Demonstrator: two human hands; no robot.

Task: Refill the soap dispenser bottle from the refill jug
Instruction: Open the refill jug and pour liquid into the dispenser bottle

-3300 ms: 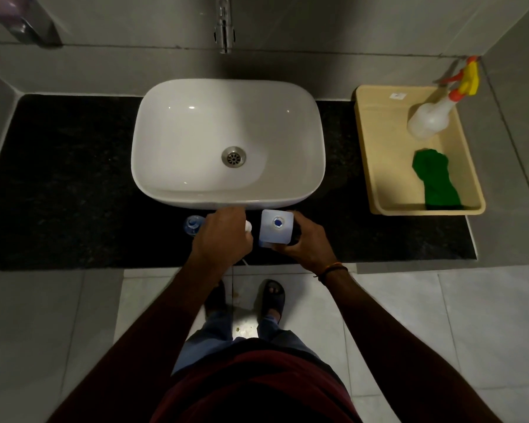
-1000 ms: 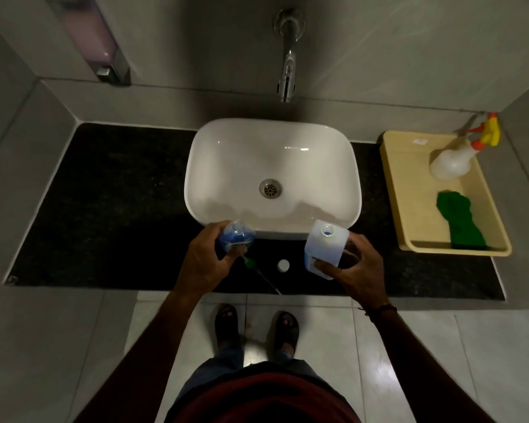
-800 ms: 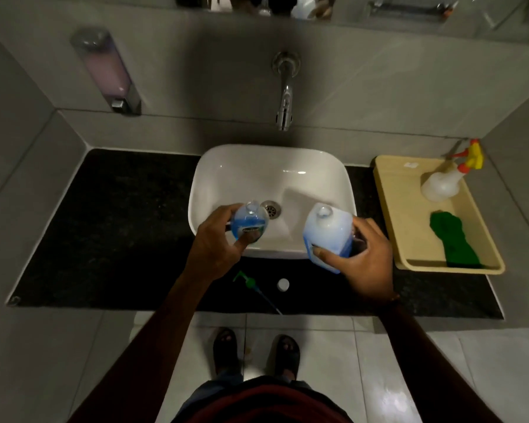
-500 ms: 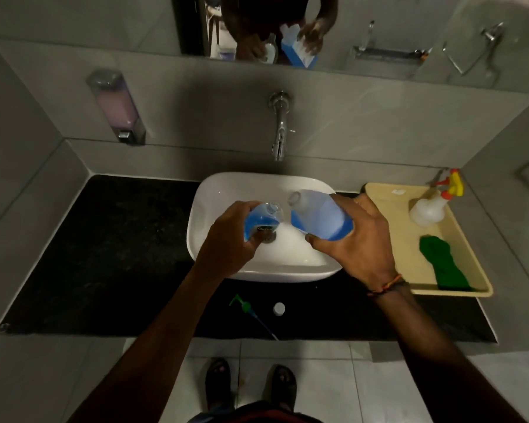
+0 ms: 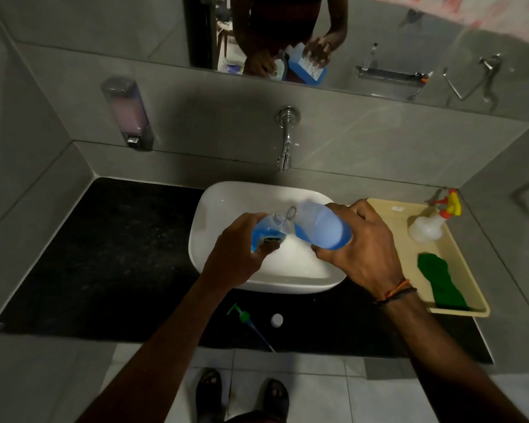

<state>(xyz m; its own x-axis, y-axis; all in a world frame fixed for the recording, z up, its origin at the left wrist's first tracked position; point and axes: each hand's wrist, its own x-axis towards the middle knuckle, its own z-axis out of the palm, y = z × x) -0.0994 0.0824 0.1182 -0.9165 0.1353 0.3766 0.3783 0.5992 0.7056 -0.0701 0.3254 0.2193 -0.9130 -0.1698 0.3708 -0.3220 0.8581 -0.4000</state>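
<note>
Over the sink, both hands, left hand wrapped round the soap dispenser bottle and right hand round the tilted refill jug at its 3 o'clock, should keep spout over neck and tip slowly.

We see blue liquid in the clear soap dispenser bottle and in the translucent refill jug. The sink is white, the worktop black and finely speckled. The pump is green, the cap white. The tray is beige, holding a green cloth and a white spray bottle with a red and yellow trigger. The wall dispenser holds pink liquid.
</note>
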